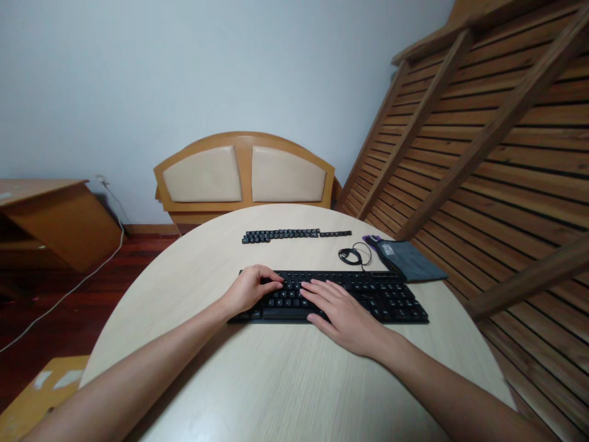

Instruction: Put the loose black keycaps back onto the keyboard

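Observation:
A black computer keyboard (396, 307) lies across the pale round table, with keycaps fitted over much of it. My left hand (251, 290) is over its left part, thumb and forefinger brought together in a pinch at the keys. Whatever is between those fingertips is too small to make out. My right hand (343, 313) rests flat on the middle of the keyboard, fingers stretched out and thumb at the front edge. Beyond the keyboard, loose black keycaps (281, 235) stand in several neat rows, with a single thin row reaching to the right.
A coiled black cable (352, 256) lies behind the keyboard. To its right is a dark grey cloth pouch (411, 261) with purple on its end. Slatted wooden panels (501, 135) lean at the right, and a padded headboard (246, 175) stands behind the table (257, 387).

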`<move>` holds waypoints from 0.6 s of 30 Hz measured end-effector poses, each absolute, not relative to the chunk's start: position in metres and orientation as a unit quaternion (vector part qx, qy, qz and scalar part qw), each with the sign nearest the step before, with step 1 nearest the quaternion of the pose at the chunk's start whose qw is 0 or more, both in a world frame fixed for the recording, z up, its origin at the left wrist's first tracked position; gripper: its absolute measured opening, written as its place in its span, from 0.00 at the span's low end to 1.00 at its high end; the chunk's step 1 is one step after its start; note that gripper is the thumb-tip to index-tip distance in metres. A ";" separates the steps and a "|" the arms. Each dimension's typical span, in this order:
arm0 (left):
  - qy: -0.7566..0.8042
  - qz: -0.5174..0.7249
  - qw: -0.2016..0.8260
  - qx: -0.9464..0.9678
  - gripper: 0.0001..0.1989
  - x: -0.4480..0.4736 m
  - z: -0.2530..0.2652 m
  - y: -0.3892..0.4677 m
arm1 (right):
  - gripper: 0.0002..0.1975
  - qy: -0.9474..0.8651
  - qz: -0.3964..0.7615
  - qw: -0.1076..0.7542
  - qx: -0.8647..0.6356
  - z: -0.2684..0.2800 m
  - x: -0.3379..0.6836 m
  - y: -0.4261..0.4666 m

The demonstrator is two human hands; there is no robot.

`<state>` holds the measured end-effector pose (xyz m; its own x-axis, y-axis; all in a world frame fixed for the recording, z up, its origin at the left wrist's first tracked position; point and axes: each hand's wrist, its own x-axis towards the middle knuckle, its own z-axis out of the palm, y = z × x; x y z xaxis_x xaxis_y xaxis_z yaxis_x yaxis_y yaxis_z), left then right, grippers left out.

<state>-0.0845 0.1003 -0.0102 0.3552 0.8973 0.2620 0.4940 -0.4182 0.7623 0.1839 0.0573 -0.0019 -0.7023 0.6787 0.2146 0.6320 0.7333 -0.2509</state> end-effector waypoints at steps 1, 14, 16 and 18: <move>0.448 0.342 0.282 0.776 0.04 -0.084 -0.010 0.100 | 0.25 -0.919 0.079 0.148 -0.356 -0.002 0.184 0.057; 0.403 0.258 0.087 0.873 0.07 -0.079 -0.003 0.089 | 0.25 -0.919 0.078 0.157 -0.353 -0.003 0.184 0.058; 0.408 0.239 0.078 0.878 0.08 -0.078 0.000 0.087 | 0.25 -0.919 0.078 0.156 -0.353 -0.003 0.185 0.058; 0.409 0.217 0.067 0.884 0.09 -0.078 0.003 0.085 | 0.25 -0.919 0.078 0.160 -0.352 -0.003 0.185 0.058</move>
<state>-0.0778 0.0852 0.0034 0.5710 0.7521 0.3291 0.6943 -0.6563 0.2952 0.1849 0.0576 -0.0035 -0.7012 0.6717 0.2389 0.6215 0.7401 -0.2567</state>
